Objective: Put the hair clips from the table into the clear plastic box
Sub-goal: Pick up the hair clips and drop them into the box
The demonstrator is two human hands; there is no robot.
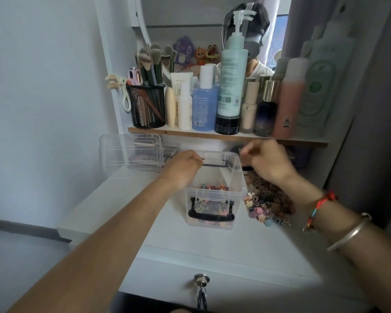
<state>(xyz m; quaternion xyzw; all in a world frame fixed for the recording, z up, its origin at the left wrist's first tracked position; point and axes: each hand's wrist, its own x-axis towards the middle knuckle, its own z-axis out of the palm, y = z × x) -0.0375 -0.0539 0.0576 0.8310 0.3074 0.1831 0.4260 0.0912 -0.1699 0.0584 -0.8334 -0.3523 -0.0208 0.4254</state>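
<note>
The clear plastic box (215, 220) stands open in the middle of the white table, with black handles at its near and far ends. Several small colourful hair clips (212, 188) lie on its bottom. A pile of hair clips (268, 205) lies on the table just right of the box. My left hand (182, 167) grips the box's far left rim, fingers curled beside the far handle. My right hand (266, 161) hovers past the box's far right corner, above the pile. Its fingers are curled and blurred, and anything they hold is hidden.
A clear plastic lid or case (131, 152) stands at the back left of the table (127, 199). Just above my hands, a shelf (212, 135) carries bottles and a black mesh brush cup (147, 105). A key hangs in the drawer lock (201, 280) below.
</note>
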